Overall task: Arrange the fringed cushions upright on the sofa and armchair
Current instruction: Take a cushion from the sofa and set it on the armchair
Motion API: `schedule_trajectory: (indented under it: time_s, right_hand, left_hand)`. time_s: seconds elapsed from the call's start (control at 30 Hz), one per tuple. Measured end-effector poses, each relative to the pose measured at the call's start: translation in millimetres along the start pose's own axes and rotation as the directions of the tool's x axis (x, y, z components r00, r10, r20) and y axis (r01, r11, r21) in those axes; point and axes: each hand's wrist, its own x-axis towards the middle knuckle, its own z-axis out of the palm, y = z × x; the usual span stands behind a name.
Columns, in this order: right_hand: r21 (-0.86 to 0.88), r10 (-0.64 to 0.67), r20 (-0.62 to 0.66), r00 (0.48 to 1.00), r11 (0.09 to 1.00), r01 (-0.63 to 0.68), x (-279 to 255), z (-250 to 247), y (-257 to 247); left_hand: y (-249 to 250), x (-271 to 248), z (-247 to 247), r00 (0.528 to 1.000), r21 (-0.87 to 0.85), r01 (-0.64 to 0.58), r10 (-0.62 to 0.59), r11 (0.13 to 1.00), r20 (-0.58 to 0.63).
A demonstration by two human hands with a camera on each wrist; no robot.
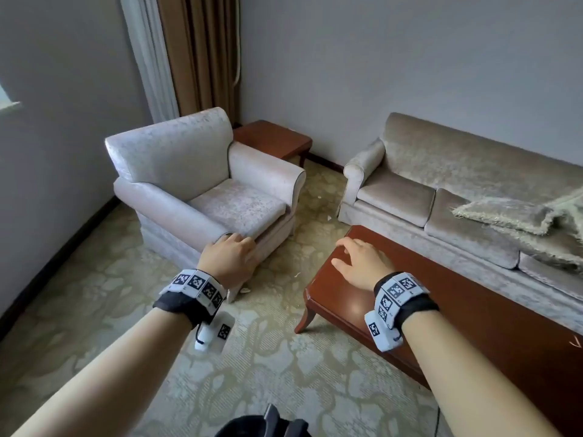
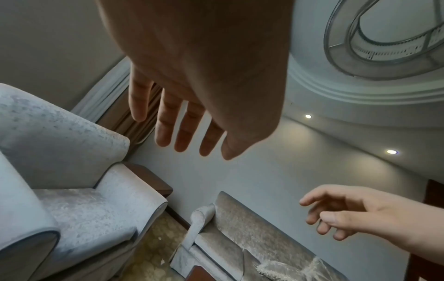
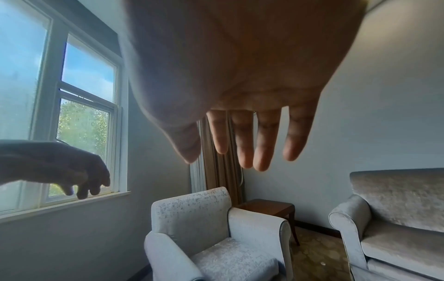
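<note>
Fringed grey-green cushions [image 1: 517, 214] lie flat and overlapping on the right part of the beige sofa [image 1: 410, 171]. The pale armchair [image 1: 202, 175] at centre left has a bare seat. My left hand [image 1: 232, 255] hovers in the air in front of the armchair's near arm, fingers relaxed and holding nothing. My right hand [image 1: 359, 260] floats over the near left corner of the coffee table, fingers spread, also holding nothing. In the left wrist view a fringed cushion edge [image 2: 276, 270] shows on the sofa seat [image 2: 223, 245].
A long dark wood coffee table [image 1: 457, 313] stands in front of the sofa. A small wooden side table [image 1: 274, 138] fills the corner between armchair and sofa. Brown curtain [image 1: 202, 55] and a window [image 3: 72, 114] are on the left. Patterned carpet [image 1: 284, 373] lies underfoot.
</note>
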Motion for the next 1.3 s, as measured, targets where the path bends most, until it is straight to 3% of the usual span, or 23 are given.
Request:
schedule_trajectory:
  time_s: [0.2, 0.5, 0.97, 1.13, 1.3]
  right_hand:
    - [0.022, 0.026, 0.02, 0.999, 0.999, -0.026, 66, 6, -20]
    - [0.043, -0.002, 0.069, 0.998, 0.999, -0.001, 187, 30, -10]
    - [0.132, -0.247, 0.112, 0.962, 0.964, 0.232, 431, 31, -45]
    - [0.085, -0.264, 0.103, 0.959, 0.963, 0.256, 511, 23, -48]
    - [0.06, -0.158, 0.033, 0.987, 0.986, 0.156, 590, 4, -23]
  left_hand:
    - [-44, 51, 5, 0.998, 0.019, -0.028, 0.027, 0.999, 0.059]
    - [-85, 148, 39, 0.988, 0.019, -0.014, 0.011, 1.0, 0.154]
    - [-147, 317, 28, 0.983, 0.043, 0.179, -0.18, 0.983, 0.03]
    - [-177, 402, 32, 0.987, 0.071, 0.16, -0.161, 0.985, 0.01]
    - [-192, 512, 48, 0.998, 0.045, 0.06, -0.061, 0.997, 0.017]
